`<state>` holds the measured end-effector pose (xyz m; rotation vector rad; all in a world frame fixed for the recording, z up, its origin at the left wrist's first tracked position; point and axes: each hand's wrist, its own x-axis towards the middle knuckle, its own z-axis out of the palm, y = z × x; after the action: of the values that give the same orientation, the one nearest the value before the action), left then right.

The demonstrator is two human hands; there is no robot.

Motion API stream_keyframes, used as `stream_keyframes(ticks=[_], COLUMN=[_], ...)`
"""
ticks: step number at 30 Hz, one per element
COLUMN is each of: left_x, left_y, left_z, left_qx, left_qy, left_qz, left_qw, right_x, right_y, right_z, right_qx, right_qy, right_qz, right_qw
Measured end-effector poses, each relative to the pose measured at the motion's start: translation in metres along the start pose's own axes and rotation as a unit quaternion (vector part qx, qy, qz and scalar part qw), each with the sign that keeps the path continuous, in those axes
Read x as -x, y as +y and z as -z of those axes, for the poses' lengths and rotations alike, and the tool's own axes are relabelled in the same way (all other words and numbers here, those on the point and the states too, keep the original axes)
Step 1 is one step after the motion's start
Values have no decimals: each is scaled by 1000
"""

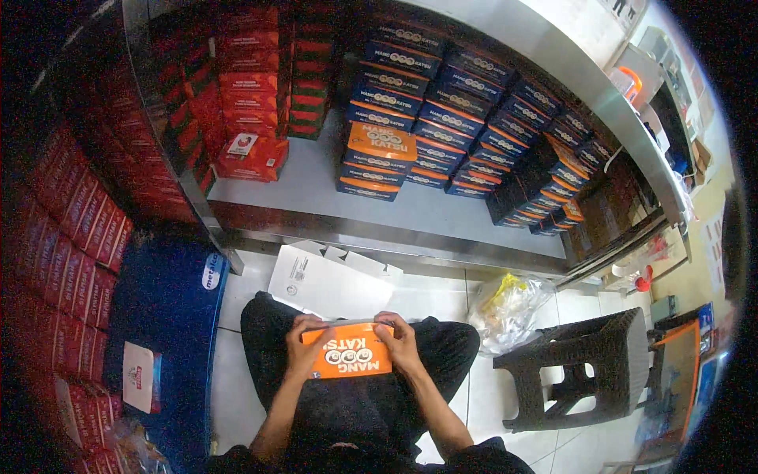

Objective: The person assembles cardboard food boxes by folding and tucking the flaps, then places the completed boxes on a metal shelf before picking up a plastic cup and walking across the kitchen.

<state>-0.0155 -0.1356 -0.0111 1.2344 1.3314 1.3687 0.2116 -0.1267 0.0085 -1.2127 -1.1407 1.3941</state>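
Orange cardboard with white print is shown on the upward face of a small rectangular box (347, 351), which is held over the black-clothed lap (339, 419). Its left end is gripped by the left hand (306, 338), with the fingers curled at the far edge; its right end is gripped in the same manner by the right hand (401, 344). Whether the box's far side is fully closed cannot be told.

Just beyond the knees, flat white cardboard blanks (335, 280) with cut flaps are laid on the white tiled floor (450, 296). From this, the held box is judged to be mostly shaped, while the blanks are left unfolded; how many are layered there cannot be made out.

Farther out, dark-blue and orange boxes (466, 107) are already stacked in columns on a grey metal-edged shelf (304, 178), with red cardboard boxes (249, 83) piled to their left. To the right of the lap, a clear plastic bag (509, 320) is set on the tiles, near a dark plastic stool (624, 363) tipped on its side.
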Motion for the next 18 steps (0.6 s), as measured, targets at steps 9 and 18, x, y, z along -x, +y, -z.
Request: stream_keyframes(ticks=[9,18], left_x=[-24,5], left_y=[10,-21], left_z=[4,15], left_qx=[-29,-38], left_qy=[-56,-110], left_qz=[-84,-128], left_qw=[994,985], right_x=[-23,2], right_y=[-32,12], right_z=[3,18], right_qx=[-12,60], right_qy=[-150,-195], right_qz=[-31,-29], right_qw=[988,979])
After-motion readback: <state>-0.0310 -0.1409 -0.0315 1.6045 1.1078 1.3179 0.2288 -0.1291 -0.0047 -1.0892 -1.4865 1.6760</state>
